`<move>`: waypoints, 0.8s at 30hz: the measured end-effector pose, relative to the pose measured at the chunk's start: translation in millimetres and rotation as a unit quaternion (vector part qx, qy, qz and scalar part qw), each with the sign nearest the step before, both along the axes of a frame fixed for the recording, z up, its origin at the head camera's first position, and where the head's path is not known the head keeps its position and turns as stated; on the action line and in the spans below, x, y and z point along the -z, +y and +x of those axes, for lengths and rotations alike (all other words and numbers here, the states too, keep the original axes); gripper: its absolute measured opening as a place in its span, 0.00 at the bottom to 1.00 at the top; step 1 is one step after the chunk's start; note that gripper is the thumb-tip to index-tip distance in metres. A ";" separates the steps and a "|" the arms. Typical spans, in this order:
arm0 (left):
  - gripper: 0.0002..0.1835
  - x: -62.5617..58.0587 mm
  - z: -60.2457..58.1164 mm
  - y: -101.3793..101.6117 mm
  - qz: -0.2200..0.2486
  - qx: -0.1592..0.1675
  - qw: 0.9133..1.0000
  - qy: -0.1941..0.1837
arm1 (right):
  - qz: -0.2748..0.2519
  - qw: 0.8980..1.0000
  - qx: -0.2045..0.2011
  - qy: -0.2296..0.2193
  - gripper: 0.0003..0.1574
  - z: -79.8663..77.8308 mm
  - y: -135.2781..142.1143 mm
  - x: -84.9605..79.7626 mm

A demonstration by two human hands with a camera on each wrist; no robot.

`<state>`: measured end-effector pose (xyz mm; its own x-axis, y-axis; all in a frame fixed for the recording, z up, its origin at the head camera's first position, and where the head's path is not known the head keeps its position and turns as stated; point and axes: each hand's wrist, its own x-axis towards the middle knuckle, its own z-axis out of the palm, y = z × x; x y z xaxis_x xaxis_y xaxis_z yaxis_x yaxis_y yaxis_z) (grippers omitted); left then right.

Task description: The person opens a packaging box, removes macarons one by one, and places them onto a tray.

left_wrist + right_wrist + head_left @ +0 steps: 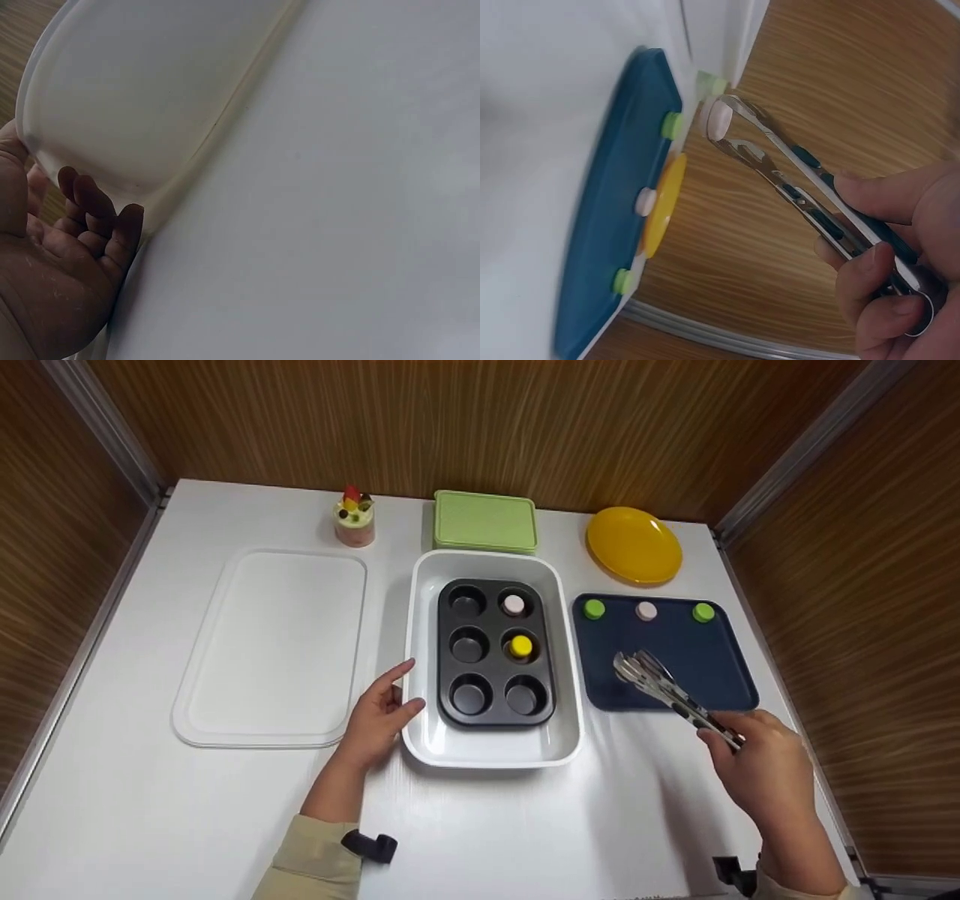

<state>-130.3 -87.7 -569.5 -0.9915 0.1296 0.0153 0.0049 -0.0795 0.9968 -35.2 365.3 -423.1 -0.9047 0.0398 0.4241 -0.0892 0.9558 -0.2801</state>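
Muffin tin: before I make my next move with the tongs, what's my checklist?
1. Tongs in right hand: ok.
2. Left hand holding the white tub by its rim: ok.
3. Muffin tin inside the tub: ok.
4. Empty cups available: ok, four; the other two hold a pink piece and a yellow piece.
5. Navy tray unloaded: not ok; two green pieces and another pink one lie there.
6. Tongs' tips free: cannot tell; the right wrist view shows a pale pink shape at them, unclear in the head view.
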 end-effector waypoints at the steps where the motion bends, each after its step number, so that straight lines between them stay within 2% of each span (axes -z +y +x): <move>1: 0.34 0.5 -0.1 0.0 0.000 -0.001 1.000 -0.002 | -0.001 1.000 0.003 -0.010 0.15 -0.1 0.3 1.2; 8: 0.34 0.3 -0.3 1.2 -0.002 -0.005 1.000 -0.005 | -0.002 0.998 0.015 -0.063 0.12 -1.5 0.0 11.3; 24: 0.34 1.9 -1.1 1.3 0.008 -0.004 1.000 0.004 | -0.010 0.994 0.018 -0.112 0.11 -4.0 -3.9 23.6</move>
